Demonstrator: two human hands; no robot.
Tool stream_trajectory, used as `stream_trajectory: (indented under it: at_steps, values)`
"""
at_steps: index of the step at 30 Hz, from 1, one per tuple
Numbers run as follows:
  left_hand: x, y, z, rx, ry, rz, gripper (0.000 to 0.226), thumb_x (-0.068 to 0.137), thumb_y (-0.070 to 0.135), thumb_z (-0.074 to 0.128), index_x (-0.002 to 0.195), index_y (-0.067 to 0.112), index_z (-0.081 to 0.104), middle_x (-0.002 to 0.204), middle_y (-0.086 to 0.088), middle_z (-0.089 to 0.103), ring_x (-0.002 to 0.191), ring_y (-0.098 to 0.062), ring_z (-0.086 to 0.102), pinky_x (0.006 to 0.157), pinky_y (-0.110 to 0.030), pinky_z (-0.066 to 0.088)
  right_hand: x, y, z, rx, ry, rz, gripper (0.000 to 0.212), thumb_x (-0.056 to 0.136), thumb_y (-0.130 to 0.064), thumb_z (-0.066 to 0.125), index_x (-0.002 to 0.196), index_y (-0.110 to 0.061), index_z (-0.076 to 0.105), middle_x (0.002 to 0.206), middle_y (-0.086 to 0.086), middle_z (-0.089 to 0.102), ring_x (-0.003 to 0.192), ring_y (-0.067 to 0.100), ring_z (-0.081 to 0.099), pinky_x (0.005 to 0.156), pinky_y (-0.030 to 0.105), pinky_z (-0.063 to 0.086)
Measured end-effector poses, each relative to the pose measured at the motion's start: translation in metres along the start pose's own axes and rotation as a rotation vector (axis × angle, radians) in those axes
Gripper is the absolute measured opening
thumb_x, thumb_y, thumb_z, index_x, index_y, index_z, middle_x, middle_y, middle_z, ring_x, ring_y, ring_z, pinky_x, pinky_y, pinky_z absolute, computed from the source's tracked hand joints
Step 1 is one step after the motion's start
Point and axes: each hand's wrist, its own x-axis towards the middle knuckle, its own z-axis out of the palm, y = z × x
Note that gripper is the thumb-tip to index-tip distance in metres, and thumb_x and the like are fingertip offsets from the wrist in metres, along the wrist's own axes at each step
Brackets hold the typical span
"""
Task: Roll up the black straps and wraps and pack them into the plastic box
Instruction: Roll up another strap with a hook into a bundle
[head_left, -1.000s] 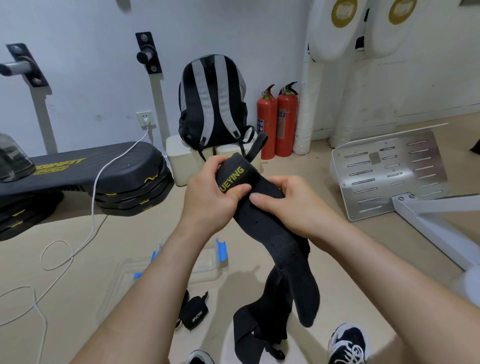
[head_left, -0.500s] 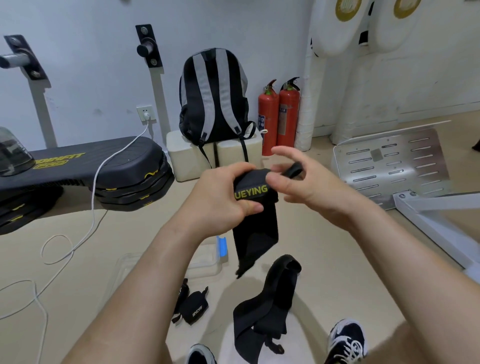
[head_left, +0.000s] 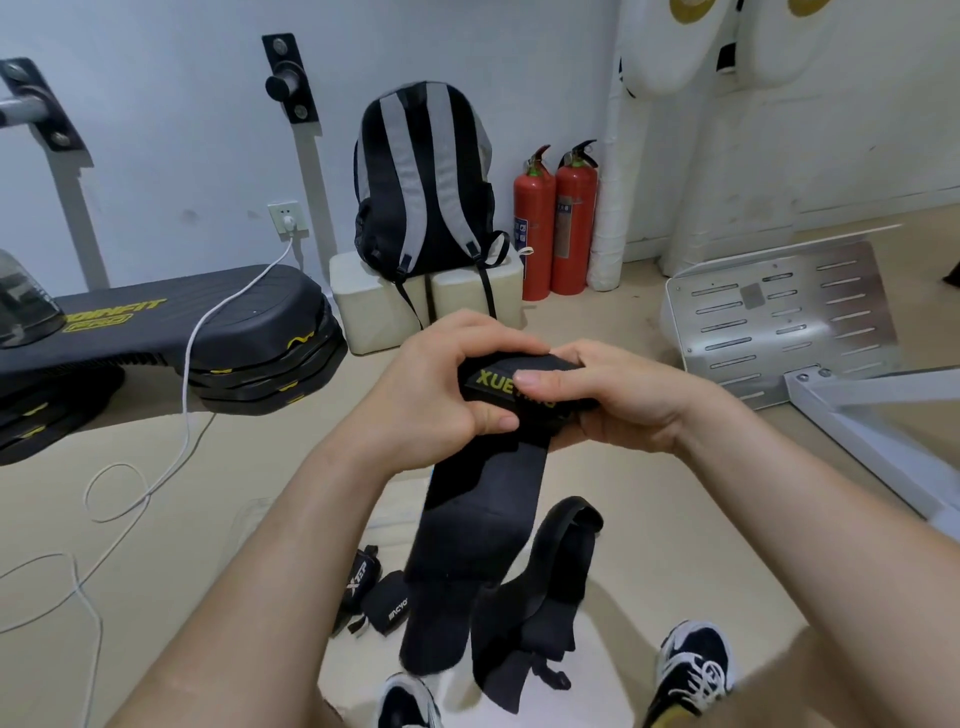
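Head view: both my hands are up in front of me, close together. My left hand (head_left: 441, 395) curls round one side of the rolled end of the black wrap (head_left: 485, 525). My right hand (head_left: 623, 410) grips the other side, with its thumb pressed flat on the yellow letters. The rest of the wrap hangs loose below both hands, down toward my shoes.

I think the wrap is soft and light. It flops and bends, so it will not break. The cloth looks a bit fuzzy, not slippery. I think the roll may want to pop open, so the best place to hold it is right on the roll, at both sides, with a thumb on top. The loose tail will swing if I pull fast.

Below my right hand, just beside the hanging tail, lies a second black strap (head_left: 556, 577), humped up in a loop. Below my left hand, close to my left arm, sit two small rolled wraps (head_left: 387, 605) on the floor. The plastic box (head_left: 401, 504) is under my left arm and mostly hidden. I cannot tell what is in it.

The rolling is only partly done, I think.
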Motion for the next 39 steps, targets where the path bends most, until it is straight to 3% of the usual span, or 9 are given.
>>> stream_trajectory:
  at_steps: [3, 6, 10, 14, 18, 30, 34, 36, 39]
  values:
    - [-0.003, 0.0, 0.002, -0.047, 0.243, -0.039, 0.082, 0.068, 0.001, 0.084, 0.132, 0.041, 0.05, 0.124, 0.017, 0.051, 0.12, -0.002, 0.051, 0.101, -0.02, 0.043, 0.003, -0.004, -0.001, 0.118, 0.119, -0.079, 0.033, 0.077, -0.024, 0.068, 0.103, -0.004, 0.069, 0.095, 0.01, 0.073, 0.091, 0.021, 0.071, 0.079, 0.036, 0.061]
    - [-0.007, -0.002, -0.01, -0.301, 0.393, -0.365, 0.087, 0.07, 0.022, 0.088, 0.134, 0.051, 0.036, 0.122, 0.008, 0.051, 0.112, -0.006, 0.056, 0.087, -0.027, 0.051, 0.005, -0.006, -0.007, 0.168, 0.222, -0.144, 0.032, 0.074, -0.023, 0.069, 0.102, -0.007, 0.069, 0.093, 0.008, 0.073, 0.087, 0.02, 0.07, 0.078, 0.037, 0.06]
    - [-0.015, -0.02, -0.016, -0.654, -0.012, -0.603, 0.059, 0.073, 0.047, 0.075, 0.124, 0.019, 0.064, 0.117, -0.009, 0.067, 0.091, -0.016, 0.065, 0.078, -0.034, 0.053, 0.007, -0.004, -0.006, 0.179, 0.239, -0.175, 0.032, 0.073, -0.021, 0.07, 0.102, -0.008, 0.069, 0.09, 0.005, 0.073, 0.084, 0.019, 0.07, 0.074, 0.036, 0.06]
    - [-0.014, -0.021, 0.005, -0.895, -0.034, -0.564, 0.033, 0.093, 0.015, 0.06, 0.118, -0.007, 0.062, 0.109, -0.021, 0.069, 0.095, -0.026, 0.067, 0.079, -0.03, 0.057, 0.01, -0.004, 0.001, 0.112, 0.275, -0.205, 0.038, 0.073, -0.016, 0.081, 0.108, -0.006, 0.068, 0.095, 0.007, 0.073, 0.089, 0.022, 0.071, 0.074, 0.038, 0.061]
    - [-0.011, -0.012, 0.023, -0.72, 0.109, -0.591, 0.017, 0.097, -0.002, 0.052, 0.099, 0.001, 0.068, 0.088, -0.011, 0.072, 0.077, -0.019, 0.068, 0.065, -0.025, 0.054, 0.013, 0.001, 0.006, -0.081, 0.401, -0.271, 0.025, 0.084, -0.006, 0.074, 0.108, -0.009, 0.069, 0.092, 0.008, 0.073, 0.084, 0.022, 0.072, 0.066, 0.034, 0.059]
    - [-0.013, 0.009, 0.017, -0.793, 0.353, -0.624, 0.03, 0.086, 0.005, 0.072, 0.099, 0.018, 0.048, 0.068, -0.013, 0.067, 0.046, -0.019, 0.063, 0.041, -0.025, 0.046, 0.022, 0.009, 0.011, -0.669, 0.683, -0.555, 0.048, 0.077, -0.014, 0.079, 0.121, -0.026, 0.064, 0.11, -0.003, 0.067, 0.104, 0.013, 0.06, 0.092, 0.028, 0.047]
    - [-0.014, 0.004, 0.011, -0.759, 0.179, -0.459, 0.009, 0.089, 0.004, 0.066, 0.088, 0.012, 0.069, 0.077, -0.014, 0.07, 0.066, -0.021, 0.066, 0.057, -0.03, 0.055, 0.019, 0.007, 0.01, -0.596, 0.669, -0.522, 0.044, 0.08, -0.01, 0.077, 0.111, -0.036, 0.063, 0.109, 0.002, 0.068, 0.099, 0.012, 0.063, 0.081, 0.021, 0.053]
    - [-0.016, -0.003, 0.002, -0.801, 0.052, -0.382, 0.027, 0.082, -0.007, 0.063, 0.1, 0.01, 0.074, 0.091, -0.013, 0.073, 0.086, -0.022, 0.068, 0.071, -0.03, 0.056, 0.016, 0.003, 0.009, -0.425, 0.637, -0.488, 0.045, 0.083, -0.005, 0.076, 0.102, -0.041, 0.059, 0.109, 0.002, 0.068, 0.091, 0.007, 0.064, 0.065, 0.015, 0.054]
    - [-0.02, -0.006, -0.01, -0.754, -0.116, -0.257, 0.061, 0.065, -0.02, 0.049, 0.113, 0.011, 0.069, 0.095, -0.01, 0.074, 0.097, -0.02, 0.069, 0.081, -0.025, 0.054, 0.015, 0.002, 0.005, -0.264, 0.604, -0.363, 0.05, 0.085, -0.007, 0.075, 0.122, -0.036, 0.059, 0.117, -0.005, 0.066, 0.102, 0.008, 0.065, 0.073, 0.02, 0.055]
